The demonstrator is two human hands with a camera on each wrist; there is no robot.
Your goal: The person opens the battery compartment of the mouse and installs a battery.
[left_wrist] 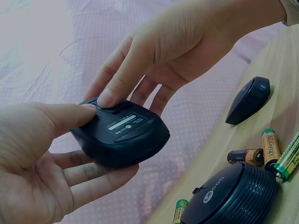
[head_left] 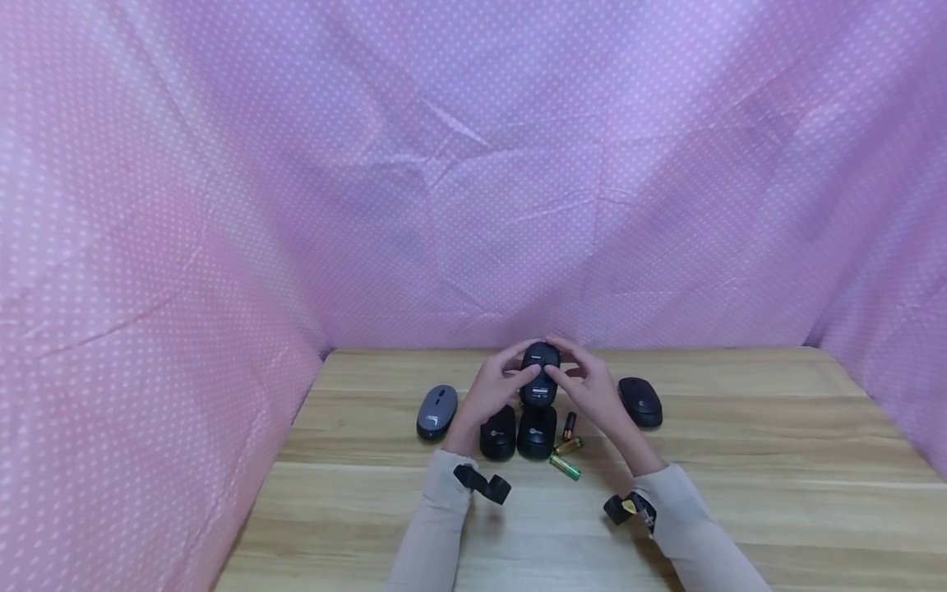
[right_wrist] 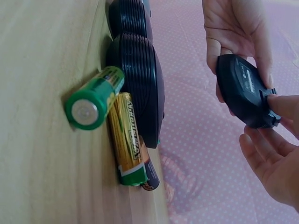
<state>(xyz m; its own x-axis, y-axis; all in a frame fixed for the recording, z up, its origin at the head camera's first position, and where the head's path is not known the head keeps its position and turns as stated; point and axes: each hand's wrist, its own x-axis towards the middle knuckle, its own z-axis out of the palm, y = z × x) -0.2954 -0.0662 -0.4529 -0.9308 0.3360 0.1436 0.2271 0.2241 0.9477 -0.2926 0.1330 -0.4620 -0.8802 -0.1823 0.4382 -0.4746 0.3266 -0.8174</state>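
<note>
Both hands hold a black computer mouse (head_left: 540,386) with its underside and white label facing up. My left hand (head_left: 490,393) grips its left side, thumb on the underside and fingers beneath, as the left wrist view shows. From the other side my right hand (head_left: 595,396) grips the mouse, its thumb pressing on the underside close to the left thumb. Below the held mouse, two black mice (head_left: 497,433) (head_left: 536,432) stand side by side on the table. Next to them lie several batteries, among them a green one (head_left: 565,468), a gold one (head_left: 568,446) and a dark one (head_left: 569,425).
A grey mouse (head_left: 437,409) lies left of the hands on the wooden table (head_left: 355,510). Another black mouse (head_left: 640,402) lies to the right. Pink dotted cloth (head_left: 473,181) hangs behind the table and along both sides. A black camera mount (head_left: 484,483) sits on the left wrist.
</note>
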